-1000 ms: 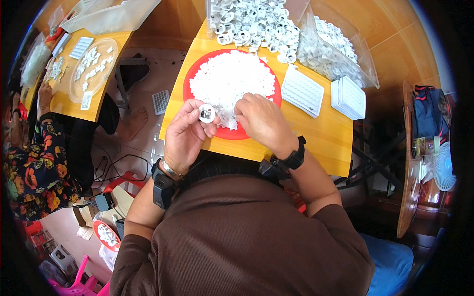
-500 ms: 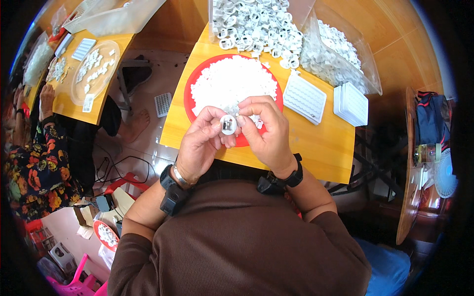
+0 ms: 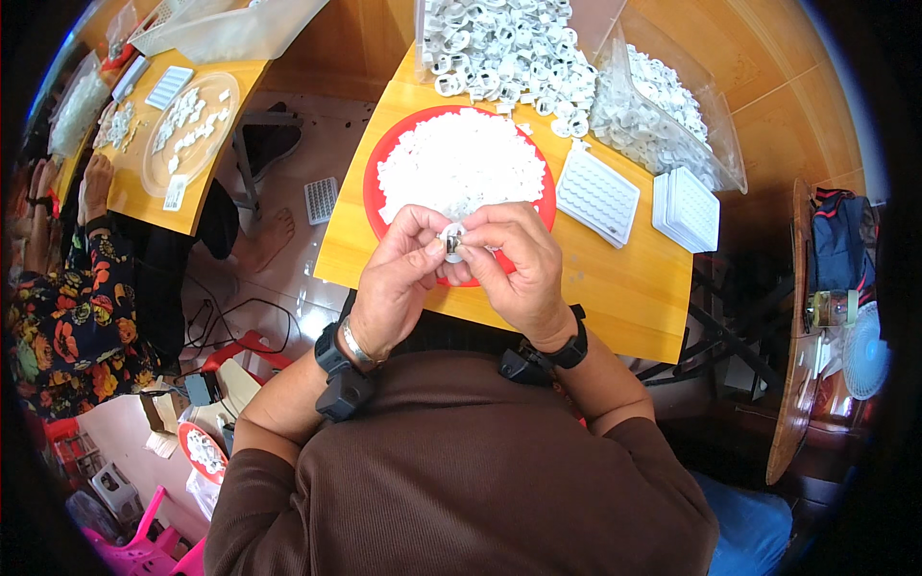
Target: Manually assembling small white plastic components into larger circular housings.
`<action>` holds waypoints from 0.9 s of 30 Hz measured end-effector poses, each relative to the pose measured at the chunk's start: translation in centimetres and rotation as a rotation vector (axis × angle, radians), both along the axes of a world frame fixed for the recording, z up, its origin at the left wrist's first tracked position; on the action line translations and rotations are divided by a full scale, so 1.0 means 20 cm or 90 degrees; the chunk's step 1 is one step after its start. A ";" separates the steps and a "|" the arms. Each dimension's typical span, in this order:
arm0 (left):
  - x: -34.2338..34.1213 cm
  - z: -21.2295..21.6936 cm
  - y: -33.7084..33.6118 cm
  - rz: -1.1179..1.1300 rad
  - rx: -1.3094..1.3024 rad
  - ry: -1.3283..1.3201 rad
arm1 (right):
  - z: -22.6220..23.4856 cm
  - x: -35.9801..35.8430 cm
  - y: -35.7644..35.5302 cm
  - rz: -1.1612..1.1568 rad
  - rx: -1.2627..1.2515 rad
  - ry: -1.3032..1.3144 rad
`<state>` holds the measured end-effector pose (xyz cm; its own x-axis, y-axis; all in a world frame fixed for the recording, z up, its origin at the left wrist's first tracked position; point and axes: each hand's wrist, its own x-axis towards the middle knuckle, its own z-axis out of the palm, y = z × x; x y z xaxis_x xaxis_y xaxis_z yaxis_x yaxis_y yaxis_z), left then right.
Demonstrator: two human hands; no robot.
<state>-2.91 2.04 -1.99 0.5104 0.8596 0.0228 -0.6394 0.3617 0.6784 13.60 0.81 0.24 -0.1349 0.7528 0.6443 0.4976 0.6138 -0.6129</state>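
orange-topped table (image 3: pixel 615 298), glossy tiled floor (image 3: pixel 298 144), second orange table (image 3: pixel 144 197), pink plastic stool (image 3: pixel 144 552)

both hands (image 3: pixel 461 269) lifted off the red tray (image 3: pixel 384 158), now pinching one small white ring (image 3: pixel 451 240) together

Table (image 3: pixel 615 298) directly ahead. Round tray (image 3: pixel 384 168) at its centre, pile of small parts (image 3: pixel 461 163) in it. Both hands meet just above the tray's near rim, small ring part (image 3: pixel 451 240) between them. Behind tray: heap of ring parts (image 3: pixel 499 43). Right of tray: two gridded trays (image 3: pixel 597 195), bag of parts (image 3: pixel 663 106) behind them. Second table (image 3: pixel 144 192) far left.
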 end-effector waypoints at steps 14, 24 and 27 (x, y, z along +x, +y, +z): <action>0.00 -0.03 0.00 -0.011 0.053 0.078 | -0.05 -0.02 -0.03 0.090 -0.391 0.420; 0.00 -0.03 0.01 -0.069 0.020 0.128 | -0.06 0.02 -0.03 0.133 -0.500 0.417; -0.01 -0.02 0.00 -0.061 0.029 0.145 | -0.02 0.01 -0.03 0.154 -0.519 0.434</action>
<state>-3.12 2.08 -2.32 0.5862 0.8076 -0.0640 -0.4323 0.3787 0.8183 13.78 0.29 -0.14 -0.1409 0.9892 -0.0414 -0.1811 -0.0668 -0.9812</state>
